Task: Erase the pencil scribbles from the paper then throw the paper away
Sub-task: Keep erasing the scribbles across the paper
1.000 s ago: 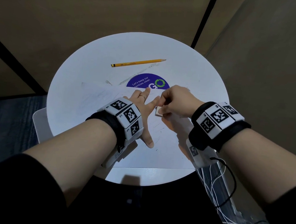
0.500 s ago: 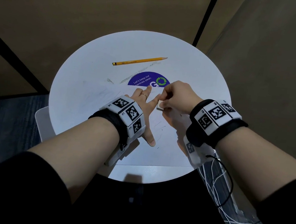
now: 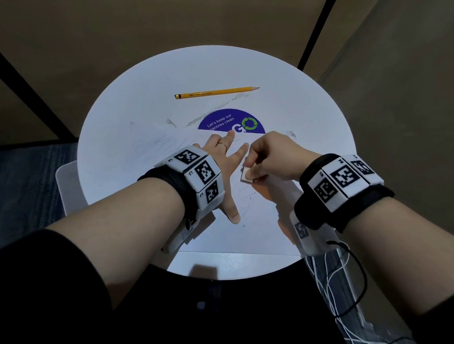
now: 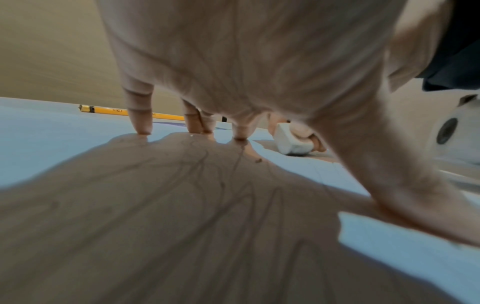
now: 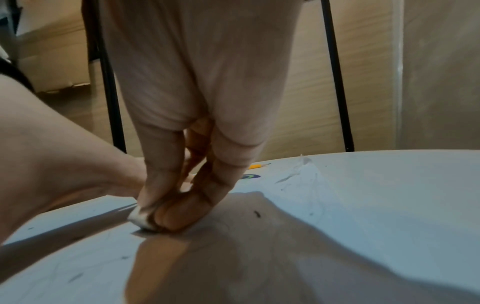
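Right hand (image 3: 274, 157): curled tight, pinching eraser (image 3: 246, 174) between thumb and fingers, its lower face down on paper (image 3: 255, 233). In the right-wrist view, eraser (image 5: 141, 219) jammed under bunched fingertips (image 5: 179, 218), pencil marks around it. Left hand (image 3: 226, 169): spread flat, fingers straight, pressing paper down just beside eraser; thumb splayed toward the near edge. In the left-wrist view, fingertips (image 4: 140, 127) planted on the sheet, eraser (image 4: 292, 140) close by on the right.

Paper: flat on the near half of the round table (image 3: 129, 118), near edge almost at the table's rim, faint scribbles (image 3: 245, 200) under and around the hands, fainter ones out to the left. Far right corner looks torn or lifted. Eraser crumbs scattered about.

Farther out: pencil (image 3: 216, 93) lying near the far side, well apart from the hands; purple sticker (image 3: 226, 122) partly hidden under the sheet's far edge.

Handling, as a judgement: thin, light, limp, easily creased or torn under rubbing, apt to slide on a smooth top. Best pinned close beside the rubbed patch, with short strokes away from the holding hand. For disposal, best pinched at an edge or corner, or crumpled outright. No bin in view.
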Demonstrator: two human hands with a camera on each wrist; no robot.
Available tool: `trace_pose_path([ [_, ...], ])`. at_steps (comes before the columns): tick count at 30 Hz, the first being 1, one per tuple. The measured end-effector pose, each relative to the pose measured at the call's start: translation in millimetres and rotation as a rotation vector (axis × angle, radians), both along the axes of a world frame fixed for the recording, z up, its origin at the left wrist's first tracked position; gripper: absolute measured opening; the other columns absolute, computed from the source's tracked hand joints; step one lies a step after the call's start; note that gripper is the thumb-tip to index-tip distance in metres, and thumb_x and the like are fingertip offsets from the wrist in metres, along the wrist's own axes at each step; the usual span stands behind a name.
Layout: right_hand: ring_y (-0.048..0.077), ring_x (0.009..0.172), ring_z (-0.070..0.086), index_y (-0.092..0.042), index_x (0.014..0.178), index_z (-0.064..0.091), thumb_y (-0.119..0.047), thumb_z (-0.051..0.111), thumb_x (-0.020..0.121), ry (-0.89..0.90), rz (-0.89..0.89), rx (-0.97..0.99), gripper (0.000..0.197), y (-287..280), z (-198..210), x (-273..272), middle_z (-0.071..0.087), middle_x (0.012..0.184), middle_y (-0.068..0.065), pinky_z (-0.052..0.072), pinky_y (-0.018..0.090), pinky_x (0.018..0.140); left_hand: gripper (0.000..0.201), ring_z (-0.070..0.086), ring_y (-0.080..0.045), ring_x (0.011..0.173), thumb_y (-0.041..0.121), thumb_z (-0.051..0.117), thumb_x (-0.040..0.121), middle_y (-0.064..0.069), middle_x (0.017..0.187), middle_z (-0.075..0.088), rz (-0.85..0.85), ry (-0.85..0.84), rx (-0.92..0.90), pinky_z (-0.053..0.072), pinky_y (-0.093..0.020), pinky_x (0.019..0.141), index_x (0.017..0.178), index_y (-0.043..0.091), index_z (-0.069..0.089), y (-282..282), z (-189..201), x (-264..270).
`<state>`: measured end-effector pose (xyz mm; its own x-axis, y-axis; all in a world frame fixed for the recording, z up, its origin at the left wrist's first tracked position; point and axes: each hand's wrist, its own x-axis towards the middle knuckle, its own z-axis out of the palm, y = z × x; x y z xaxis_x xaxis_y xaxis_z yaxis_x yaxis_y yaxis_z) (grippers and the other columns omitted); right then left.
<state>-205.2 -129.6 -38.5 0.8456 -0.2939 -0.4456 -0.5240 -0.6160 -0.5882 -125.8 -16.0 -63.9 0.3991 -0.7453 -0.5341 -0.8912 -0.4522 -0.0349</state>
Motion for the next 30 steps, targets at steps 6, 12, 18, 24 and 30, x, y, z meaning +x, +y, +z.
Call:
trace_pose_path([
  [6, 0.007, 0.063, 0.053, -0.004, 0.088, 0.066, -0.005, 0.067, 0.081, -0.088, -0.040, -0.172, 0.007, -3.6, -0.7, 8.2, 0.058, 0.074, -0.002, 0.038, 0.009, 0.050, 0.141, -0.004, -0.028, 0.144, 0.077, 0.071, 0.047, -0.006, 0.156, -0.022, -0.001, -0.005, 0.008, 0.028, -0.055, 0.106, 0.149, 0.029, -0.014, 0.8, -0.3, 0.9],
  [12, 0.005, 0.058, 0.059, -0.012, 0.075, 0.059, -0.003, 0.068, 0.080, 0.006, 0.032, -0.006, 0.013, -1.8, 0.2, -1.9, 0.061, 0.068, -0.002, 0.048, 0.016, 0.060, 0.142, -0.004, -0.028, 0.143, 0.076, 0.073, 0.046, -0.005, 0.156, -0.022, 0.003, 0.010, -0.002, 0.027, -0.054, 0.106, 0.149, 0.029, -0.012, 0.1, -0.8, 0.7],
  [18, 0.010, 0.068, 0.054, -0.012, 0.080, 0.062, -0.006, 0.068, 0.080, -0.100, -0.070, -0.183, 0.008, -10.6, -2.6, 10.4, 0.060, 0.077, -0.001, 0.040, 0.009, 0.054, 0.141, -0.004, -0.027, 0.144, 0.075, 0.072, 0.049, -0.003, 0.156, -0.021, 0.000, 0.016, 0.003, 0.028, -0.053, 0.107, 0.149, 0.025, -0.014, 2.5, 0.8, 0.9],
  [24, 0.003, 0.056, 0.059, -0.016, 0.067, 0.057, -0.001, 0.069, 0.079, 0.001, -0.001, 0.072, 0.022, -3.0, -3.5, -6.0, 0.062, 0.068, -0.003, 0.044, 0.010, 0.051, 0.138, 0.004, -0.024, 0.142, 0.074, 0.071, 0.052, 0.003, 0.157, -0.016, -0.034, 0.007, -0.026, 0.032, -0.048, 0.105, 0.150, 0.020, -0.010, 5.5, 2.9, -1.0],
  [30, 0.006, 0.064, 0.054, -0.010, 0.084, 0.065, -0.006, 0.068, 0.079, -0.098, -0.082, -0.155, 0.007, -14.0, -4.8, 7.7, 0.061, 0.078, 0.000, 0.037, 0.002, 0.049, 0.137, -0.001, -0.024, 0.144, 0.069, 0.074, 0.056, 0.008, 0.157, -0.016, -0.010, 0.078, -0.028, 0.028, -0.044, 0.112, 0.150, 0.018, -0.012, 7.4, 3.7, -2.3],
])
